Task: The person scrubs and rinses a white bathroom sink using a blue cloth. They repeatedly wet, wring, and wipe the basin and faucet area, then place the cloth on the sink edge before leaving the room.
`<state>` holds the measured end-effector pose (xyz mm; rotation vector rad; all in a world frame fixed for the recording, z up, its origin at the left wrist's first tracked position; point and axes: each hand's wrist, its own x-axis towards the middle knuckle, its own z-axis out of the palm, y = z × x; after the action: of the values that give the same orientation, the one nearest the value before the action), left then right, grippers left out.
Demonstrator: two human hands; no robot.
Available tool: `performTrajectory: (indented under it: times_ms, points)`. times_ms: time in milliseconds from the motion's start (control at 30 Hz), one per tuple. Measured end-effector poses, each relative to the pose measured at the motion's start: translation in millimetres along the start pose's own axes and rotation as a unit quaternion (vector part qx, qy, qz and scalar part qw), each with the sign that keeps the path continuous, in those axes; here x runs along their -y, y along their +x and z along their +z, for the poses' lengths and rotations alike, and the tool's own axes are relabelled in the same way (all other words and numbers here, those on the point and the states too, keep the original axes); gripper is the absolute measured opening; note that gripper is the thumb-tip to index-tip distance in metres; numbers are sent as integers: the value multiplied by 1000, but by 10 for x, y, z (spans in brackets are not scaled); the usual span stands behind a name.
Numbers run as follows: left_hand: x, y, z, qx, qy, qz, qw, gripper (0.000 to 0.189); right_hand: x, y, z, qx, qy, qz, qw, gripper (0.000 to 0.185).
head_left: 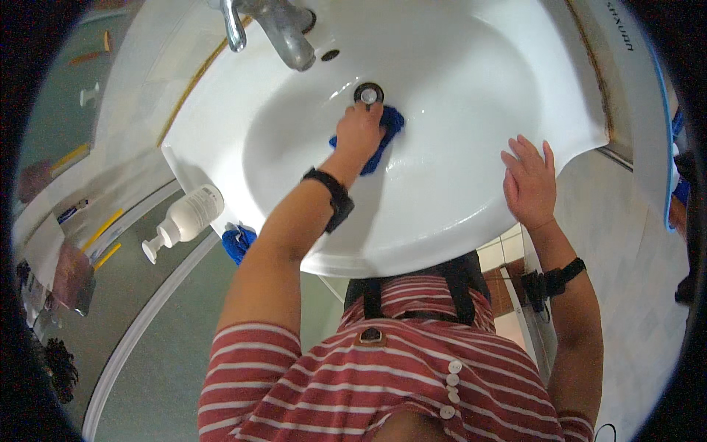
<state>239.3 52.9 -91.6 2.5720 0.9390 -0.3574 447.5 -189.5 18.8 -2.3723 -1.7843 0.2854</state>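
Observation:
My left hand (359,130) is in the basin of a white ceramic washbasin (453,182), its fingers closed over a dark blue cloth (392,121) that spreads out beneath and beside the palm. Its fingertips reach the metal drain stopper (368,96). On the right front rim, my right hand (530,185) rests with fingers spread and nothing in it. A chrome faucet (284,38) stands at the upper left, near an overflow hole (330,55).
A white pump bottle (193,210) stands at the basin's left corner. Close to it, another blue cloth (238,242) lies at the rim. A blue-edged mirror (654,138) is on the right. Small items, including a dark red one (72,276), are at the far left.

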Motion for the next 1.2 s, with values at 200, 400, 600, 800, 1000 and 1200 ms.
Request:
performTrajectory:
  times_ms: [200, 400, 600, 800, 1000, 1200]
  points:
    - [-205, 565, -50, -113, -64, -212, 968, 34, -5, 14, -14, -19, 24, -12, 999, 26]
    - [-65, 210, -22, -30, -54, -180, 982, 38, -22, 5, -11, -8, 10, -7, 1000, 26]
    - [-62, 543, -46, -67, -83, -238, 965, 41, -24, 27, -18, 0, 8, -2, 1000, 25]
    - [-15, 430, -31, 30, -59, -221, 973, 40, -22, 20, -26, 0, 3, -3, 1000, 26]
    - [-54, 535, -89, -75, -114, -262, 955, 37, -32, 13, -3, -5, 2, 1, 1000, 25]
    - [-297, 322, -55, 25, -33, -101, 994, 40, -43, 13, 3, -20, 5, -11, 1000, 25]
